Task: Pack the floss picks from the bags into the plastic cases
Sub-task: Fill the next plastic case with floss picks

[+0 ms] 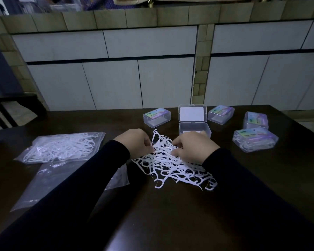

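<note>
Black sleeves reach across a dark table, a full bag of floss picks waiting at left. The left hand and right hand, fingers curled, gather loose floss picks, apparently bunching them for the open plastic case just beyond; closed cases lie right.

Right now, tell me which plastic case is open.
The middle case just beyond the hands: its lid stands up and its tray looks nearly empty. The other four are closed, with colourful labels.
</note>
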`<state>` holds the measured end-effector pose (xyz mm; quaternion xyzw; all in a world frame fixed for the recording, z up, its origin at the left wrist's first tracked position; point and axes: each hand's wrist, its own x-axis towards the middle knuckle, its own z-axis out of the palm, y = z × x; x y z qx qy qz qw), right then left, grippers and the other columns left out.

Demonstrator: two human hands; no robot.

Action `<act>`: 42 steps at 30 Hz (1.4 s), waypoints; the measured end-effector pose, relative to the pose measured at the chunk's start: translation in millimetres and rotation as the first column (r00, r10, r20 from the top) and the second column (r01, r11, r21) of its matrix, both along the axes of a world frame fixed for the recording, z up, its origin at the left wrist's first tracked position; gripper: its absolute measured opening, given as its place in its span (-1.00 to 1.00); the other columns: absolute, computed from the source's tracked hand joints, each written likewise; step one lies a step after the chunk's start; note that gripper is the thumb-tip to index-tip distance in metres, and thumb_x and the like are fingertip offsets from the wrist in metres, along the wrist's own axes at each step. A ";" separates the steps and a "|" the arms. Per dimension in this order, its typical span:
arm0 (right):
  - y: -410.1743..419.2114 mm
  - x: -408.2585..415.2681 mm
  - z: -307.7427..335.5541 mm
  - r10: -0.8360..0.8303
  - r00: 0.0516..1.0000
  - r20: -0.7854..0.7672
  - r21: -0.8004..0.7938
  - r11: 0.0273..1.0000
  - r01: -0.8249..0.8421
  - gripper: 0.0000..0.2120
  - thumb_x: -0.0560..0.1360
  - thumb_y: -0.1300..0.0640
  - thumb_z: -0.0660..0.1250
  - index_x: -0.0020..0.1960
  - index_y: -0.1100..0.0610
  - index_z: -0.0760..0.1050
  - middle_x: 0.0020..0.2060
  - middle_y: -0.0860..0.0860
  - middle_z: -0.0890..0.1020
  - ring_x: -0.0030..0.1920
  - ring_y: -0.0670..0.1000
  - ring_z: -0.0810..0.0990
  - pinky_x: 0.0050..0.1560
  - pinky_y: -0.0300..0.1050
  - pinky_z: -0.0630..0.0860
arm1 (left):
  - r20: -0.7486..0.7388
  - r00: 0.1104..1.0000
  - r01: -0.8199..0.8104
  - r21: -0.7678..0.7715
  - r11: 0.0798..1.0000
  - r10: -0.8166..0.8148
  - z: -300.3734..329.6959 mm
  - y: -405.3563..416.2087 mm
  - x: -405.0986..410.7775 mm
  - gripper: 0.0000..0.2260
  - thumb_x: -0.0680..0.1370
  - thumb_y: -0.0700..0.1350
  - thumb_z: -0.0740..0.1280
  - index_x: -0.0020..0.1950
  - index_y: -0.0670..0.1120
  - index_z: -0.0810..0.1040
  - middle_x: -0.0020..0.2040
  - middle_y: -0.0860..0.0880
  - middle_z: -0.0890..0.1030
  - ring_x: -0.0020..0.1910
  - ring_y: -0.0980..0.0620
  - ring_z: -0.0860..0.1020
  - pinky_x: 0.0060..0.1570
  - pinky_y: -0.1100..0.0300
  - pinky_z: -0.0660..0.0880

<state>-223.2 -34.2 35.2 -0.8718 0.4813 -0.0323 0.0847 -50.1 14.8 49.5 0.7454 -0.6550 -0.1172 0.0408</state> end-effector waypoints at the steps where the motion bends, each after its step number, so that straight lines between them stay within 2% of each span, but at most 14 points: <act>1: -0.6 0.0 -0.4 -0.007 1.000 0.011 -0.002 1.000 0.007 -0.65 0.54 -0.13 0.29 0.29 -0.05 0.52 0.15 -0.06 0.61 0.24 0.02 0.47 0.36 0.07 0.18 | 0.001 1.000 -0.003 0.000 1.000 0.003 -0.5 0.0 0.5 -0.77 0.55 0.04 0.34 0.09 -0.05 0.64 0.01 0.00 0.64 -0.08 0.08 0.53 -0.10 0.26 0.41; 7: -5.6 -2.0 -0.2 -0.056 0.995 0.083 0.010 0.998 0.056 -0.80 0.57 -0.07 0.28 0.08 -0.01 0.60 0.00 -0.05 0.64 0.06 -0.01 0.52 0.27 0.02 0.30 | -0.029 0.998 -0.052 -0.042 0.998 0.051 -5.5 -3.3 6.5 -0.82 0.54 0.02 0.36 0.01 -0.05 0.64 -0.05 0.00 0.64 -0.11 0.04 0.55 -0.07 0.20 0.48; 12: -9.1 -11.5 6.2 -0.072 0.986 0.152 0.068 0.996 0.062 -0.82 0.56 -0.02 0.29 0.02 0.01 0.63 -0.18 -0.13 0.57 -0.05 -0.07 0.52 0.27 0.00 0.37 | -0.084 0.992 -0.102 -0.078 0.992 0.096 -6.1 -5.5 5.2 -0.89 0.56 0.01 0.34 -0.06 -0.01 0.58 -0.12 0.01 0.60 -0.15 0.06 0.53 -0.17 0.23 0.40; 15: -12.0 -18.8 11.2 -0.063 0.975 0.213 0.067 0.997 0.050 -0.84 0.56 -0.02 0.30 0.00 -0.01 0.63 -0.14 -0.12 0.60 -0.03 -0.07 0.54 0.27 0.06 0.41 | -0.150 0.985 -0.119 -0.189 0.975 0.091 -2.7 -3.5 5.3 -0.90 0.56 0.00 0.33 -0.13 0.02 0.54 -0.18 0.05 0.57 -0.21 0.12 0.50 -0.29 0.28 0.34; 18: -13.3 -23.2 17.2 -0.052 0.968 0.244 0.054 0.998 0.040 -0.80 0.55 -0.04 0.31 0.08 0.01 0.63 -0.09 -0.08 0.62 -0.04 -0.07 0.55 0.22 0.05 0.47 | -0.199 0.977 -0.138 -0.319 0.938 0.076 0.1 -1.9 4.9 -0.89 0.55 0.02 0.34 -0.10 0.01 0.56 -0.17 0.06 0.59 -0.21 0.12 0.51 -0.29 0.28 0.31; 20: -14.1 -26.7 20.8 -0.040 0.959 0.280 0.030 0.999 0.033 -0.78 0.54 -0.04 0.32 0.09 0.01 0.63 -0.09 -0.08 0.63 -0.06 -0.08 0.54 0.16 0.00 0.48 | -0.231 0.971 -0.151 -0.408 0.900 0.058 0.3 -1.0 2.8 -0.90 0.54 0.01 0.35 -0.10 0.01 0.58 -0.20 0.08 0.60 -0.24 0.14 0.51 -0.31 0.30 0.31; 22: -15.1 -30.3 23.0 -0.024 0.935 0.353 0.013 1.000 0.021 -0.80 0.54 -0.02 0.33 0.08 0.01 0.64 -0.13 -0.11 0.60 -0.12 -0.13 0.51 0.00 -0.12 0.46 | -0.281 0.959 -0.170 -0.470 0.866 0.036 1.2 0.2 -1.5 -0.92 0.54 0.01 0.37 -0.11 0.03 0.58 -0.25 0.10 0.59 -0.27 0.15 0.51 -0.34 0.32 0.31; 25: -18.4 -34.2 23.9 -0.019 0.880 0.475 -0.003 1.000 0.023 -0.84 0.53 0.01 0.36 0.05 0.01 0.66 -0.15 -0.16 0.56 -0.13 -0.18 0.50 -0.07 -0.21 0.40 | -0.370 0.929 -0.227 -0.560 0.797 0.005 3.6 -0.6 -9.6 -0.92 0.51 0.02 0.39 -0.14 0.05 0.57 -0.24 0.12 0.60 -0.25 0.15 0.54 -0.31 0.33 0.37; 29: -26.0 -36.9 23.0 -0.046 0.802 0.595 0.005 0.999 0.053 -0.89 0.52 0.04 0.37 -0.04 -0.01 0.68 -0.16 -0.20 0.61 -0.16 -0.18 0.50 -0.09 -0.18 0.42 | -0.529 0.846 -0.326 -0.611 0.722 -0.064 7.3 -10.7 -24.7 -0.90 0.53 0.00 0.38 -0.06 -0.01 0.62 -0.18 0.04 0.64 -0.19 0.07 0.56 -0.20 0.21 0.48; 32: -33.0 -41.1 20.2 -0.077 0.723 0.686 -0.003 0.994 0.109 -0.88 0.52 0.03 0.37 0.00 -0.01 0.67 -0.12 -0.14 0.64 -0.16 -0.15 0.50 -0.09 -0.14 0.44 | -0.597 0.794 -0.383 -0.635 0.671 -0.113 10.2 -22.9 -36.8 -0.93 0.53 -0.03 0.38 -0.04 0.01 0.61 -0.14 0.08 0.64 -0.14 0.11 0.59 -0.14 0.25 0.52; 35: -41.7 -44.8 13.0 -0.100 0.597 0.796 -0.016 0.983 0.185 -0.84 0.53 0.05 0.37 0.07 0.03 0.65 -0.12 -0.13 0.61 -0.04 -0.11 0.53 0.04 -0.16 0.47 | -0.722 0.675 -0.509 -0.606 0.612 -0.153 10.0 -37.2 -48.8 -0.94 0.53 -0.04 0.38 -0.02 0.01 0.61 -0.15 0.09 0.64 -0.15 0.14 0.58 -0.12 0.27 0.52; 39: -49.8 -44.5 0.8 -0.047 0.448 0.893 -0.091 0.955 0.283 -0.88 0.53 0.12 0.36 0.05 0.05 0.62 -0.14 -0.12 0.58 -0.14 -0.21 0.53 -0.13 -0.38 0.45 | -0.830 0.525 -0.632 -0.527 0.568 -0.187 3.7 -57.0 -67.5 -0.89 0.54 -0.04 0.38 0.00 -0.04 0.63 -0.15 0.06 0.64 -0.22 0.13 0.54 -0.18 0.31 0.45; 41: -55.5 -44.7 -5.6 -0.059 0.355 0.933 -0.053 0.953 0.299 -0.89 0.54 0.13 0.35 0.05 0.05 0.60 -0.16 -0.13 0.57 -0.19 -0.28 0.53 -0.22 -0.45 0.46 | -0.866 0.458 -0.672 -0.484 0.561 -0.198 -0.4 -65.1 -73.6 -0.90 0.53 -0.05 0.39 -0.01 -0.04 0.63 -0.16 0.07 0.64 -0.23 0.16 0.54 -0.15 0.29 0.48; 42: -59.3 -44.8 -8.8 -0.081 0.319 0.944 -0.021 0.953 0.303 -0.88 0.54 0.13 0.34 0.06 0.06 0.60 -0.16 -0.13 0.58 -0.17 -0.27 0.54 -0.20 -0.45 0.48 | -0.877 0.438 -0.683 -0.466 0.562 -0.194 -2.5 -67.7 -75.9 -0.90 0.53 -0.05 0.39 0.00 -0.04 0.63 -0.17 0.07 0.64 -0.25 0.19 0.53 -0.14 0.31 0.50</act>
